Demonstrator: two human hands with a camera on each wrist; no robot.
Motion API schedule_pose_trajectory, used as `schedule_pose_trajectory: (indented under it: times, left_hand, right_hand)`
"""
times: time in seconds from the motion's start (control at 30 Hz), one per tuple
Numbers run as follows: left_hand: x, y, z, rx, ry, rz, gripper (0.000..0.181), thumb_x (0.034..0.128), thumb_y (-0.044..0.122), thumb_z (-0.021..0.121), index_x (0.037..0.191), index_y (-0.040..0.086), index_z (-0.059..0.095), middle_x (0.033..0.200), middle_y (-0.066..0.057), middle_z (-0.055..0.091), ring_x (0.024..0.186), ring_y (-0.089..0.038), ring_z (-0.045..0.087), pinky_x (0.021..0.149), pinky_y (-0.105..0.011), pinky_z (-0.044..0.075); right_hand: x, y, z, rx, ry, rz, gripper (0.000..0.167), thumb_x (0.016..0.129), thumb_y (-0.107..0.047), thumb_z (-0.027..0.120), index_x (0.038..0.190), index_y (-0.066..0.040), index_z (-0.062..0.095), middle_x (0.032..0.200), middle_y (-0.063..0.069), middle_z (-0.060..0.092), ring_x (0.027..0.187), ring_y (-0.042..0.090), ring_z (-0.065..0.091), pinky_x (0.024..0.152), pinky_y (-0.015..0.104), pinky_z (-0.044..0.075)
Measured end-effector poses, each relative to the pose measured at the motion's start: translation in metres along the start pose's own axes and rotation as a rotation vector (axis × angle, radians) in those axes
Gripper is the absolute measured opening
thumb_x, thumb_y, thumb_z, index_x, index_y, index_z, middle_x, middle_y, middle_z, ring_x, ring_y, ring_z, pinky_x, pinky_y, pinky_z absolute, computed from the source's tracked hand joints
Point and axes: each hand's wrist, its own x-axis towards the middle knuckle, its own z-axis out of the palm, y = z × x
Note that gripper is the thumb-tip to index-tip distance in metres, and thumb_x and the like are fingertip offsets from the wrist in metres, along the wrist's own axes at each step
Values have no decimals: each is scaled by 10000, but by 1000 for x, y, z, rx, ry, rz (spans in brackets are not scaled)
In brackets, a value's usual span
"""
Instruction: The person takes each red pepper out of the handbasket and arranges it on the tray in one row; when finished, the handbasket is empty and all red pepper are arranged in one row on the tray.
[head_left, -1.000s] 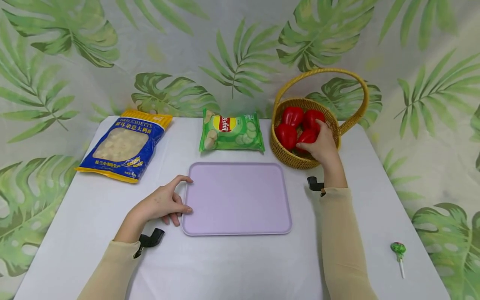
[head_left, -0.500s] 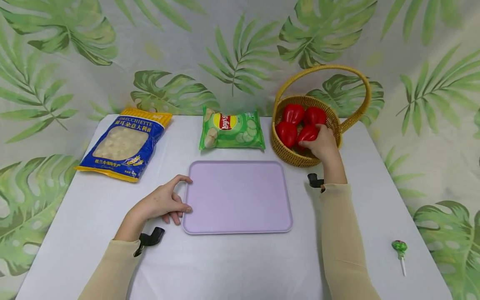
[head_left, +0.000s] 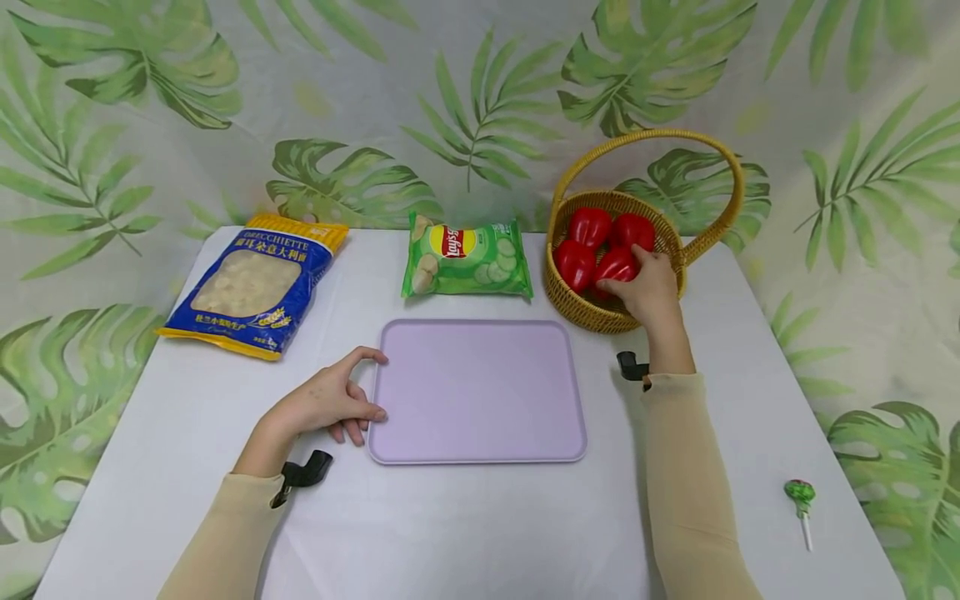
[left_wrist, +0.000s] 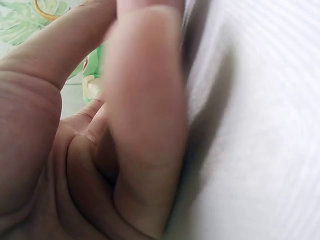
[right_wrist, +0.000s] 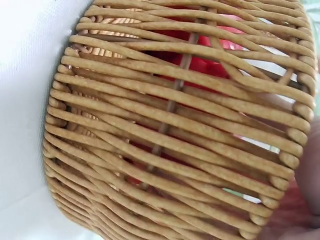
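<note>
In the head view my left hand point(head_left: 322, 400) holds the left edge of a pale purple rectangular tray point(head_left: 480, 392), thumb and forefinger on its rim. Its other fingers curl low beside that edge; the left wrist view shows one finger point(left_wrist: 147, 115) close to the white cloth. My right hand point(head_left: 648, 287) reaches into a wicker basket point(head_left: 581, 312), thumb and fingers round the nearest glossy red bell pepper point(head_left: 617, 265). Several such peppers lie inside. The right wrist view is filled by the basket wall point(right_wrist: 170, 125), with red showing through its gaps.
A green bag of Lay's chips point(head_left: 468, 258) lies behind the tray. At the back left is a blue and yellow bag of orecchiette pasta point(head_left: 251, 287). A green-wrapped lollipop point(head_left: 801, 496) lies near the right table edge. The basket's tall handle point(head_left: 652, 135) arches above it.
My right thumb and fingers have settled round the nearest red pepper, which has shifted slightly within the basket. The left hand keeps its place at the tray's edge.
</note>
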Motion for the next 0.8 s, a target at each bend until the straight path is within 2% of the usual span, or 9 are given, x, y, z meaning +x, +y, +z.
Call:
schedule_pose_trajectory:
  times: [0.2, 0.43, 0.63, 0.8]
  left_hand:
    - [-1, -1, 1, -10, -3, 13, 851, 891, 230, 872, 1547, 245, 330, 754, -85, 753, 603, -263, 757, 468, -316, 556]
    - [-3, -1, 2, -17, -7, 33, 827, 901, 204, 860, 1541, 210, 337, 782, -86, 772, 601, -243, 749, 476, -318, 556]
    - [-3, -3, 1, -27, -11, 31, 827, 909, 194, 852, 1548, 202, 328, 790, -93, 772, 605, -243, 749, 482, -313, 561]
    - [-3, -3, 1, -29, -14, 34, 818, 916, 193, 847, 1548, 200, 328, 788, -89, 769, 606, -247, 750, 490, -318, 569]
  right_hand:
    - [-9, 2, -9, 44, 70, -34, 936, 954, -323, 791, 1671, -46, 256, 1671, 345, 262, 1523, 558, 305, 1194, 699, 391]
    - [-25, -2, -21, 138, 111, -67, 926, 948, -320, 800, 1676, -92, 275, 1689, 274, 291, 1520, 514, 344, 1175, 668, 436]
    - [-42, -12, -26, 154, 115, -85, 932, 933, -361, 816, 1678, -151, 297, 1685, 220, 333, 1519, 476, 367, 1167, 658, 452]
    - [-56, -28, -27, 207, 113, -118, 923, 925, -384, 826, 1674, -198, 321, 1692, 151, 356, 1510, 405, 379, 1170, 623, 467]
